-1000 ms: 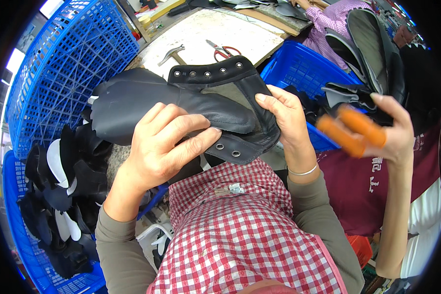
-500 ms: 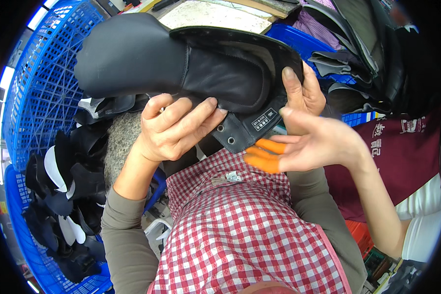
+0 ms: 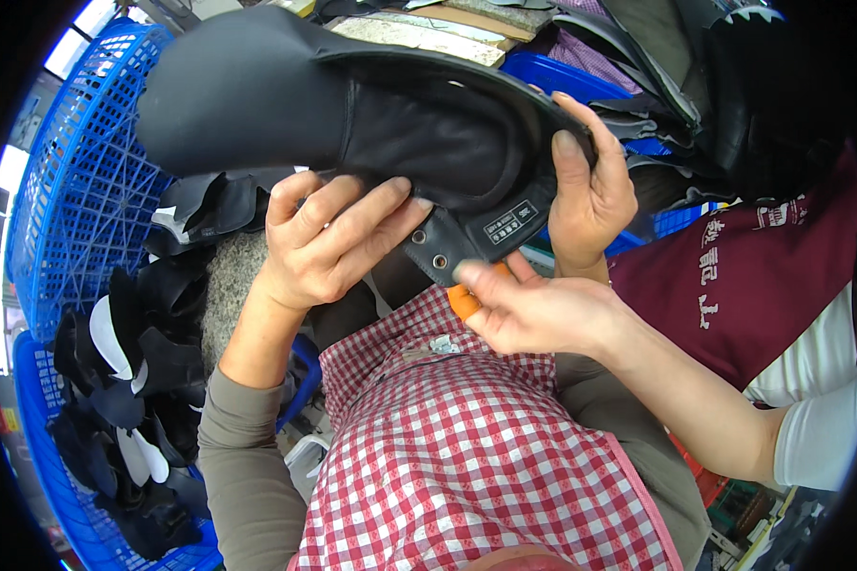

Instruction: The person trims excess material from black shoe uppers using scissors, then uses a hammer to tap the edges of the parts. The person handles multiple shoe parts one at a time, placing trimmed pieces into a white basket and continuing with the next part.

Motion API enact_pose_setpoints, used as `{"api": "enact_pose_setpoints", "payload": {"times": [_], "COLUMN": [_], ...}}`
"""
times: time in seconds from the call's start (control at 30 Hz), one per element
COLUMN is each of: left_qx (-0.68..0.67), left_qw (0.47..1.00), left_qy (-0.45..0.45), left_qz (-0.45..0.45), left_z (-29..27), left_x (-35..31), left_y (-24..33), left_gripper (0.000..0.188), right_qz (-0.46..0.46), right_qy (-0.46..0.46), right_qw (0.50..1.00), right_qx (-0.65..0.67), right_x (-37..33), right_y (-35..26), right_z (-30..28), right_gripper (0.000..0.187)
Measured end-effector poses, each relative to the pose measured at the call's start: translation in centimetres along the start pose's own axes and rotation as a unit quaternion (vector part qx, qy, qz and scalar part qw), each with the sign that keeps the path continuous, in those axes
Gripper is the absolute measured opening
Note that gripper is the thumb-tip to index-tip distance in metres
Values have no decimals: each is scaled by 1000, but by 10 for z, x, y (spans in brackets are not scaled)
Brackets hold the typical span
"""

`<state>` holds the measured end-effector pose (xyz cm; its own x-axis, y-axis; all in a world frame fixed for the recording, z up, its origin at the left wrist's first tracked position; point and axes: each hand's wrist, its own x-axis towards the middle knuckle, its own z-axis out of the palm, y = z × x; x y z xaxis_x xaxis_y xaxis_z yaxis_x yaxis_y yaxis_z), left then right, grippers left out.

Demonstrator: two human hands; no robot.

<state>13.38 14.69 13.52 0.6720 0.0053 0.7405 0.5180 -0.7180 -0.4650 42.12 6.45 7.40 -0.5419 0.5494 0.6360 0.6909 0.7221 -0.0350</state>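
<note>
1. Co-worker's hand (image 3: 554,312) has closed in since the last frame, and looks to be pinching the corner of the eyelet flap (image 3: 428,246).
2. Left hand (image 3: 316,243): grip nearly closed, nipping the lower edge of the black upper (image 3: 243,95).
3. Right hand (image 3: 592,198): grip curled round the far edge, thumb inside. So the upper's held up between both, above the checked apron (image 3: 438,409).
4. Progress-wise, eyelets (image 3: 439,261) set, label (image 3: 514,223) in, no lace showing. Can't tell what's left.
5. Farther left, loose dark pieces (image 3: 173,357) fill a blue basket (image 3: 40,447).
</note>
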Motion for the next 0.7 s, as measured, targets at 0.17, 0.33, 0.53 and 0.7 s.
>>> {"api": "enact_pose_setpoints", "payload": {"times": [0.17,0.33,0.53,0.7], "left_qx": [68,38,-6,27], "left_qw": [997,992,905,860], "left_qy": [29,-28,-158,-102], "left_qz": [-32,-117,-396,-500], "left_z": [-12,-27,-61,-91], "left_x": [-3,-59,-178,-223], "left_y": [8,24,53,73], "left_gripper": [42,36,41,24], "right_qz": [28,69,84,144], "right_qy": [108,204,-8,196], "right_qw": [975,834,985,963], "right_qx": [-194,-508,-148,-113], "right_x": [-4,14,16,15], "right_y": [39,89,121,141], "right_z": [2,-16,-101,-64], "right_gripper": [34,35,27,26]}}
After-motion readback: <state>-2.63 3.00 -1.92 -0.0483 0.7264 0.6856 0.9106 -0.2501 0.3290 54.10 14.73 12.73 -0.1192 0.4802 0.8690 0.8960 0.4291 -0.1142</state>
